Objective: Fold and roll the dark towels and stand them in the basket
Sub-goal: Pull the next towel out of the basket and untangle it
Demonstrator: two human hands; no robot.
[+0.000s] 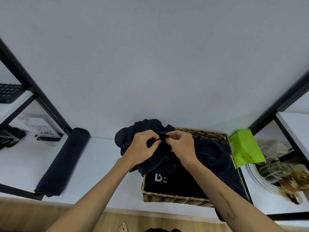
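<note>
hands: left hand (142,149) and right hand (181,144) close together, both pinching one edge of a crumpled dark navy towel (133,134)
towel: bunched over the far rim of the woven wicker basket (175,198), near the worktop's (100,164) back edge
rolled dark towel (63,161): lying towards the worktop's left edge

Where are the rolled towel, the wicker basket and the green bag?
rolled towel (64,160), head view, middle of the roll lying on the table.
wicker basket (173,198), head view, near woven wall.
green bag (245,147), head view, middle of its glossy face.
</note>
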